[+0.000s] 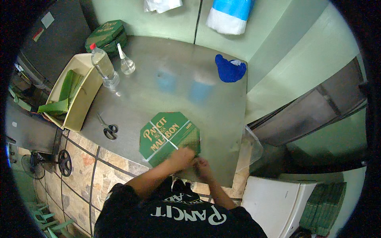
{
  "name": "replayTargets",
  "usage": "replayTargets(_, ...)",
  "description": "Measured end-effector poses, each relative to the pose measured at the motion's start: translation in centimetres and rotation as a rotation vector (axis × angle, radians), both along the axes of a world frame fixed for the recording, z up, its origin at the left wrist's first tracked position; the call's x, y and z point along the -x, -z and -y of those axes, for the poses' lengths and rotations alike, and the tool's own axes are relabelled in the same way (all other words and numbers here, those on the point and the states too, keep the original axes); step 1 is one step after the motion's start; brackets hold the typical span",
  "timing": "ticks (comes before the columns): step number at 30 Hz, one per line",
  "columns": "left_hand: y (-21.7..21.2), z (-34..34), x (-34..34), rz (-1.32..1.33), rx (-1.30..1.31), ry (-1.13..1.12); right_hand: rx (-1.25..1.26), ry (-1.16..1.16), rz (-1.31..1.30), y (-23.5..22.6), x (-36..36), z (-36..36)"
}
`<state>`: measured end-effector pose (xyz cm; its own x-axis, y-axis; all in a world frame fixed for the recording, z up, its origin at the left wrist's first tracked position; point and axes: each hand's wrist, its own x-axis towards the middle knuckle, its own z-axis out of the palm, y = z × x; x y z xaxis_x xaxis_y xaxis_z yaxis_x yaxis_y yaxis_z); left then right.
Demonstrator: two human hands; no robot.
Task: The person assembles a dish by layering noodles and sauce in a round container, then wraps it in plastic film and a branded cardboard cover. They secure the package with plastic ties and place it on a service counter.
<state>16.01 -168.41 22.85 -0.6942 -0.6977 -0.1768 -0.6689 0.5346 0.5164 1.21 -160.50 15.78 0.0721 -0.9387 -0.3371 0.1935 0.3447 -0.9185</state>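
Note:
A green octagonal box [160, 131] with gold lettering lies on the metal table near its front edge. White string [170, 141] crosses over its lid in two directions. My left hand [183, 157] is closed over the near right part of the lid, and one strand of the string runs up to its fingers. Close beside it, just off the box's near right corner, my right hand [203, 169] is also closed. What the right fingers pinch is too small to make out.
Scissors [108, 127] lie left of the box. A cream bin [85, 104] of green leaves, a red-capped bottle [104, 67], a pointed-nozzle bottle [127, 65] and stacked green boxes [106, 36] stand at the back left. A blue cloth item [230, 70] sits at the far right corner.

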Motion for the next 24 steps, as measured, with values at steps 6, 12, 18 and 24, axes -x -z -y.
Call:
replayTargets(6,1.0,10.8,-4.2,-0.197,-0.195,-0.37,0.07,-0.019,-0.625,-2.0,7.9,9.7)
replayTargets(12,3.8,4.7,-17.5,-0.251,-0.175,-0.697,-0.019,0.031,-0.523,0.6,5.0,1.9)
replayTargets(18,3.4,4.9,-16.4,-0.155,-0.012,-0.72,-0.147,0.145,-0.39,1.0,8.2,5.3)
replayTargets(24,8.7,7.1,-14.0,-0.122,-0.084,-0.589,-0.274,0.282,-0.266,1.3,9.1,3.4)
